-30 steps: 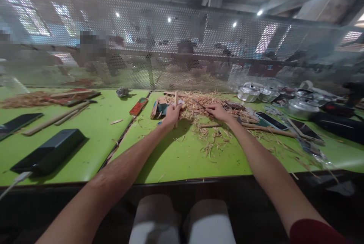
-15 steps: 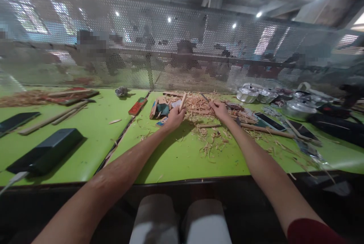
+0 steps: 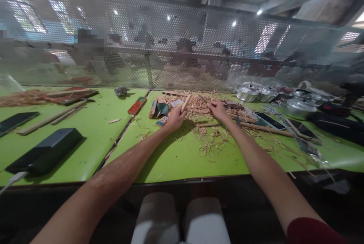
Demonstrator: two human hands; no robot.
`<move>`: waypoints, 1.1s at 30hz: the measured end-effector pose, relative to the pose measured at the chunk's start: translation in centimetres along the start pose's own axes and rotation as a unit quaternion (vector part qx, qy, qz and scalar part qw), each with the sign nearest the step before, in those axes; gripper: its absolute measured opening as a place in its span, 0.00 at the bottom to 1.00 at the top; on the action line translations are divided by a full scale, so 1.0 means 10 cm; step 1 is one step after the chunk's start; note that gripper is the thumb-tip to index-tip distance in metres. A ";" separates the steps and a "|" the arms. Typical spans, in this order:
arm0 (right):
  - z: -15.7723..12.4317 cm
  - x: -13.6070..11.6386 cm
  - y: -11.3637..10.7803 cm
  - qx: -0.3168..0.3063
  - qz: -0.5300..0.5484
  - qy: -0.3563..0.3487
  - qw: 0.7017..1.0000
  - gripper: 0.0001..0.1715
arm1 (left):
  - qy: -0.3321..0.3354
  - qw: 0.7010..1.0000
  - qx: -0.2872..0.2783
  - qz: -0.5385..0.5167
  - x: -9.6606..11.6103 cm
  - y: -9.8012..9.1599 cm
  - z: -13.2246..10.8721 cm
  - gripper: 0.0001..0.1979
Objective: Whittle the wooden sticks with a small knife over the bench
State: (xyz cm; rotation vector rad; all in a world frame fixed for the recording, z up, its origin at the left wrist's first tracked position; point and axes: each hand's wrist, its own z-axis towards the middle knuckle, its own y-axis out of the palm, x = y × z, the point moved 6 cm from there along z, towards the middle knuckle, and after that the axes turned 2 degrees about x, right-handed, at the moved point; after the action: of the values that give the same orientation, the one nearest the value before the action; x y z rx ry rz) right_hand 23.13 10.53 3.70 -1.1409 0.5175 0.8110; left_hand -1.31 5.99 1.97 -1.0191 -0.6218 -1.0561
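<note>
The lime-green table (image 3: 182, 166) here carries a heap of wood shavings (image 3: 200, 106) at its far middle, a dark box (image 3: 47, 151) near left, shiny metal vessels (image 3: 298, 108) far right.

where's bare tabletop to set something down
Bare tabletop: near edge, between left forearm and loose shavings; also between black box and table seam. Crowded: around the left hand and right hand, by the shavings heap; farther right, phone and metal pots.
</note>
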 end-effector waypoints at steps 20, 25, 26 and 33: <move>-0.19 -0.56 0.36 -0.028 -0.104 -0.204 0.973 0.22 | 0.024 0.996 0.009 0.083 0.06 -0.01 0.03 0.14; -0.21 -0.55 0.33 -0.012 -0.202 -0.173 0.964 0.22 | 0.028 0.995 0.007 0.095 0.07 0.01 0.03 0.15; -0.21 -0.56 0.33 -0.006 -0.217 -0.168 0.962 0.22 | 0.024 0.994 0.007 0.103 0.07 0.01 0.04 0.15; -0.12 -0.33 0.10 0.046 -0.274 -0.053 0.959 0.22 | 0.004 0.990 0.015 0.141 0.07 0.01 0.02 0.14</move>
State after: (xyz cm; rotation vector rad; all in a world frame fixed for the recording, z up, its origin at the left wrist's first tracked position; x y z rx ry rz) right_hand 20.32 8.65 5.11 -1.0751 0.1300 0.3570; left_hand -0.92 5.84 2.61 -1.0412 -0.4694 -0.7985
